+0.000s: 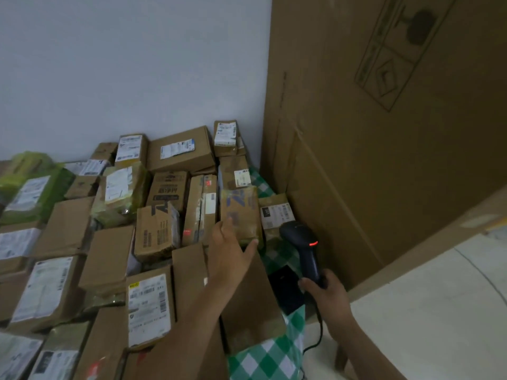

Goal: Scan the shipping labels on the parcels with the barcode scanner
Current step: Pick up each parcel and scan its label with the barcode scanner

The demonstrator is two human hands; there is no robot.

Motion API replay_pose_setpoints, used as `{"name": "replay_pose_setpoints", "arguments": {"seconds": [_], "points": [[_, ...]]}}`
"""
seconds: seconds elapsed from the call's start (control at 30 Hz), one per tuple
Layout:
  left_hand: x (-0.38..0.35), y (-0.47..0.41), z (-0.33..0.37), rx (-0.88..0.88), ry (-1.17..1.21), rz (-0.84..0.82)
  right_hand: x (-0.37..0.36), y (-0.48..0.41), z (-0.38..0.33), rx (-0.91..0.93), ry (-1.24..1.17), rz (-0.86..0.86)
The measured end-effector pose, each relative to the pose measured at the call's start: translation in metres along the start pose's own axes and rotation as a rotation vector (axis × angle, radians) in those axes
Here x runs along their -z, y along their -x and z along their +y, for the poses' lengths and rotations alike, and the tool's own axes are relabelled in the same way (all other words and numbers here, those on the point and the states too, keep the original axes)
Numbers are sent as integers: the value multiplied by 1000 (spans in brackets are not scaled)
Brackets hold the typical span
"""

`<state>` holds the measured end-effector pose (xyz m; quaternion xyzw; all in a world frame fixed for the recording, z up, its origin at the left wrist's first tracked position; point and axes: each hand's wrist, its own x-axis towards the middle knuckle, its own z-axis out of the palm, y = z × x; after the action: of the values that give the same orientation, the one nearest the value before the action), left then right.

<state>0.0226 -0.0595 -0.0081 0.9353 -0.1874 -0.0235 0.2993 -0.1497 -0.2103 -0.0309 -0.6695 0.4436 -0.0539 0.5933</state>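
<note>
Cardboard parcels (181, 152) crowd a table spread with a green-and-white checked cloth (263, 360), many of them showing white shipping labels (146, 308). The left hand (230, 253) reaches to a small brown parcel with blue lettering (241, 212) at the right side of the pile, fingers straight and spread, thumb and fingertips touching its near edge. Just right of it lies a labelled parcel (275, 215). The right hand (327, 296) is curled round the handle of the black barcode scanner (301, 239), whose head, showing a red light, sits near that label. A tall cardboard box (384, 146) stands to the right.
</note>
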Motion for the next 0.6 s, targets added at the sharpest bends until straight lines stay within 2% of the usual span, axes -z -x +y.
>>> {"name": "replay_pose_setpoints", "arguments": {"seconds": [0.1,0.27,0.43,0.6], "points": [[-8,-23,8,83,-28,-42,0,-11,-26,-63,-131,-96],[-27,-43,13,317,-10,-184,-14,-34,-62,-10,-87,-226],[-28,-43,2,395,253,-96,-26,-43,-91,13,-117,-302],[10,-32,-12,462,539,6,-28,-36,-118,44,-114,-414]]}}
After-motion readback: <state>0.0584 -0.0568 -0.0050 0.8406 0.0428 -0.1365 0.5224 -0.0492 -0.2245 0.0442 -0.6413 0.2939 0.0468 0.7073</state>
